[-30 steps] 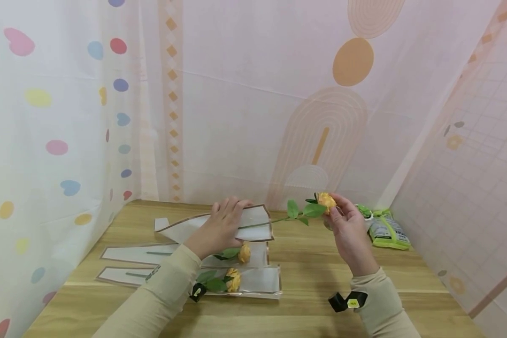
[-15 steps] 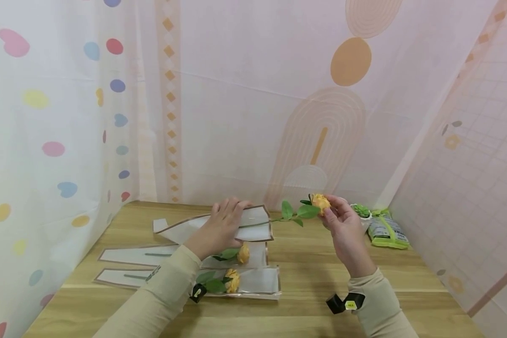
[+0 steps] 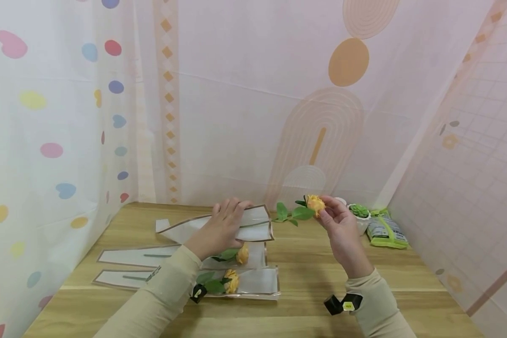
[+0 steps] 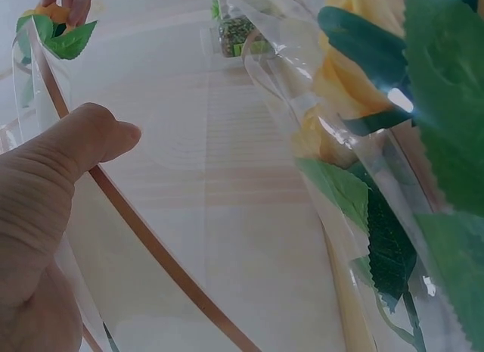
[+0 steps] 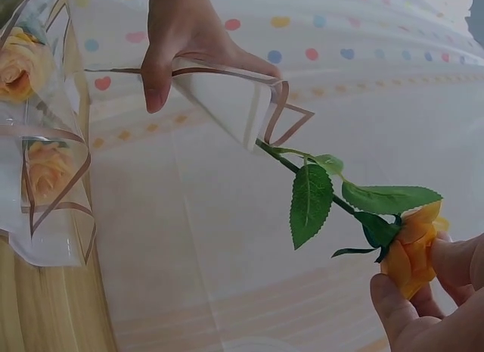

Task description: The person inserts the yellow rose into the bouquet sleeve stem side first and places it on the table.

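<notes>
My right hand pinches the yellow bloom of an artificial rose between thumb and fingers. The rose's green stem runs leftward into the mouth of a clear flower sleeve with a brown border. Over that sleeve lies my left hand, gripping it across its width, as the right wrist view shows with the thumb at one edge. In the left wrist view the sleeve's border passes under the thumb. The stem's lower end is hidden by the left hand.
Two sleeved yellow roses lie nearer on the wooden table. Behind the right hand stand a small potted succulent and a grey and green packet. Patterned curtains surround the table.
My right hand has moved slightly left with the rose, and more of its stem is inside the sleeve. The potted succulent shows more. My left hand has stayed on the sleeve.
</notes>
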Demonstrator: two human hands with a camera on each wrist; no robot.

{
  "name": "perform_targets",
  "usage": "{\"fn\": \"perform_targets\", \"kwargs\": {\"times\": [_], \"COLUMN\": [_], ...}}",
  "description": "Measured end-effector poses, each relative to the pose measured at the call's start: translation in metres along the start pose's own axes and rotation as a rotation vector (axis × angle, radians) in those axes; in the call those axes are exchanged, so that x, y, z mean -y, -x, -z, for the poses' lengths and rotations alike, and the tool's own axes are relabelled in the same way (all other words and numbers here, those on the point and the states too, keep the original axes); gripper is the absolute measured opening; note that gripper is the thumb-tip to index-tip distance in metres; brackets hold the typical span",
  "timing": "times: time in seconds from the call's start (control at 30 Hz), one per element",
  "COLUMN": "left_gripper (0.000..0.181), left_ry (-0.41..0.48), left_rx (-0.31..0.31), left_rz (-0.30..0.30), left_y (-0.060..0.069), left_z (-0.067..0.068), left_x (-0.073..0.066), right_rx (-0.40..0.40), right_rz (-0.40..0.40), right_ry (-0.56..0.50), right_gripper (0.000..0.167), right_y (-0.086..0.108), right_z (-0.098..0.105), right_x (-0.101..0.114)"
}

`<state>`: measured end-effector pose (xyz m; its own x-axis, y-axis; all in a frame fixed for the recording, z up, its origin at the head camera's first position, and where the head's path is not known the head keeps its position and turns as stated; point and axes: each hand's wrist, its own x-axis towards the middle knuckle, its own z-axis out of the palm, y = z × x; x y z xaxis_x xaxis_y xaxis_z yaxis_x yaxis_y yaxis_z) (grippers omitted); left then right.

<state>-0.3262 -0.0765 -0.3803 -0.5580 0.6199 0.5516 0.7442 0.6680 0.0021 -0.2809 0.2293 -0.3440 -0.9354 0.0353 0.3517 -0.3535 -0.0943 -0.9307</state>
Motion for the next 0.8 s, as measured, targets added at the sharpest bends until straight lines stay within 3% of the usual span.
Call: {"fn": "perform_targets", "kwargs": {"times": [0.8], "left_gripper": [0.107], "left_ry": [-0.015], "left_rx": [0.003], "left_rz": [-0.017], "left_y": [-0.0007], "left_z": [-0.0009], "left_x": [0.0000], "right_rx": [0.038], "right_rz": [0.047], "right_ry": [0.035], "right_gripper": [0.032], "right_y": [0.0053], "right_z": [-0.0093], "right_x": [-0.0005]}}
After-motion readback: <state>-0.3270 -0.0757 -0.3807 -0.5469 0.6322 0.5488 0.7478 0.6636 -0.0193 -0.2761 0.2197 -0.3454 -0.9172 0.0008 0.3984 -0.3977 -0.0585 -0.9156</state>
